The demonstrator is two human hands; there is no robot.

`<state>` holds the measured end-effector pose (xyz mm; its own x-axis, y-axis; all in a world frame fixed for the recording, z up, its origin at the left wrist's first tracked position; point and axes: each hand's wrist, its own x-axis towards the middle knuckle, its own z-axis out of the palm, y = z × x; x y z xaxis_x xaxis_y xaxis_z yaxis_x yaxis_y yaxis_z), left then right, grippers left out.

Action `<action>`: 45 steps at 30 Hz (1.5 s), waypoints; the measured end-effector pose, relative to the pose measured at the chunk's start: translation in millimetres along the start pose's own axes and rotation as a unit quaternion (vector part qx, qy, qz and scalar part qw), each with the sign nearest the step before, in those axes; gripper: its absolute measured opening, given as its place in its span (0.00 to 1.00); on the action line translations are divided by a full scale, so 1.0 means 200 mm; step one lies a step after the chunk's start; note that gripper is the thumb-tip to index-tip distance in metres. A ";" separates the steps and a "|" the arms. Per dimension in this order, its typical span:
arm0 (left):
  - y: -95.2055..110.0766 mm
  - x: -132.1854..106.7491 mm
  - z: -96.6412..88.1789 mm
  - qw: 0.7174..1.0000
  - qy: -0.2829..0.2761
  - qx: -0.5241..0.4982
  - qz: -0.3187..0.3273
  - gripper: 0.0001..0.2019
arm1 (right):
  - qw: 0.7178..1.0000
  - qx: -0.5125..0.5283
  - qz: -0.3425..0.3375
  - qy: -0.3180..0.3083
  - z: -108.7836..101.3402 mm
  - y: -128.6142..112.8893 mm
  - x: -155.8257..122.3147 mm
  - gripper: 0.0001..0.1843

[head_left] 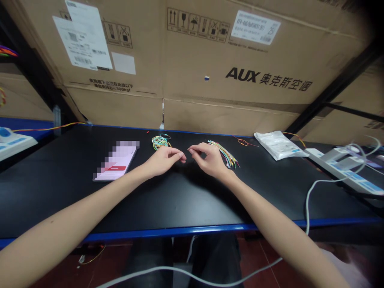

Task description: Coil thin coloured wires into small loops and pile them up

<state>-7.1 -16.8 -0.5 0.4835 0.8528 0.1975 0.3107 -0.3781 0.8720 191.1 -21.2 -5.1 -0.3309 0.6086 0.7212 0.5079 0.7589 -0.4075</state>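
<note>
Both hands hover near each other over the middle of the black table [168,200]. My left hand [164,161] is closed in a pinch, thumb against fingers; whatever it may hold is too small to make out. Facing it, my right hand [207,159] pinches with thumb and forefinger, and I cannot tell what is between them. Just behind the left hand lies a coil of yellow, green and blue wires [159,141]. A bundle of straight multicoloured wires [229,156] rests beside and partly behind the right hand.
A phone [115,162] with a lit screen lies at left. A white plastic bag [279,145] and a power strip [345,170] with a white cable [309,200] are at right. A thin orange wire loop [243,142] lies further back. A large cardboard box [192,56] stands behind.
</note>
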 end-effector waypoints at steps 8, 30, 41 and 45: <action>0.00 -0.01 0.03 0.993 0.059 0.086 0.052 0.12 | 0.999 -0.013 0.027 0.011 0.02 -0.01 -0.01 0.07; 0.00 -0.02 0.04 0.977 0.127 0.143 0.095 0.11 | 0.999 -0.026 0.015 0.013 0.02 -0.01 -0.01 0.08; 0.00 0.01 0.04 0.939 -0.030 -0.323 -0.118 0.11 | 0.999 -0.036 0.013 0.025 0.01 0.00 0.00 0.08; 0.01 0.01 0.05 0.974 0.045 -0.213 -0.067 0.09 | 0.999 -0.039 0.019 0.021 0.01 -0.01 -0.01 0.07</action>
<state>2.5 -19.6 -3.3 0.3814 0.9200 0.0904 -0.0108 -0.0934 0.9956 188.9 -22.2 -7.2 -0.2765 0.6251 0.7299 0.5808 0.7138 -0.3912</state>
